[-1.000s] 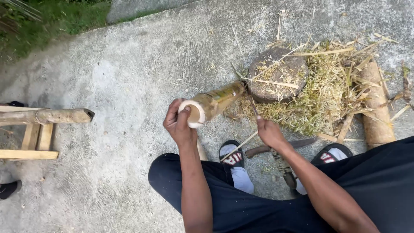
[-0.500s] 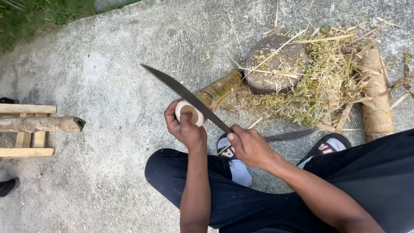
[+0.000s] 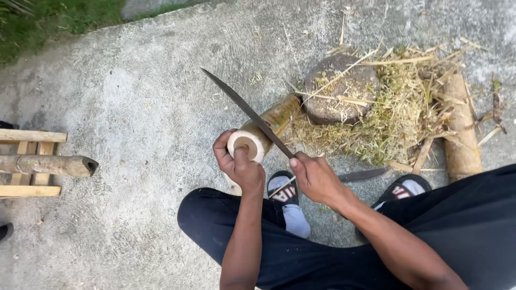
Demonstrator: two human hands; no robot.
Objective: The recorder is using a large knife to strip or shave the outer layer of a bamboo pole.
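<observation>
My left hand (image 3: 236, 164) grips the near cut end of a thick hollow bamboo pole (image 3: 267, 127), whose far end rests against a round stone block (image 3: 338, 88). My right hand (image 3: 314, 176) holds the handle of a long dark machete (image 3: 244, 107). Its blade lies diagonally across the top of the pole's near end, tip pointing up and left. A second dark blade (image 3: 363, 174) lies on the concrete just right of my right hand. I sit with legs in dark trousers and sandals (image 3: 284, 193) under the pole.
Dry bamboo shavings (image 3: 400, 107) are heaped around the stone block. A short log (image 3: 459, 126) lies at the right. A wooden frame (image 3: 27, 161) with a bamboo pole (image 3: 48, 165) on it stands at the left edge. Grass (image 3: 48, 21) borders the concrete at the top left.
One second ago my right hand was empty near the ground. It picked up the machete, raised it, and the blade has come down across the pole's near end.
</observation>
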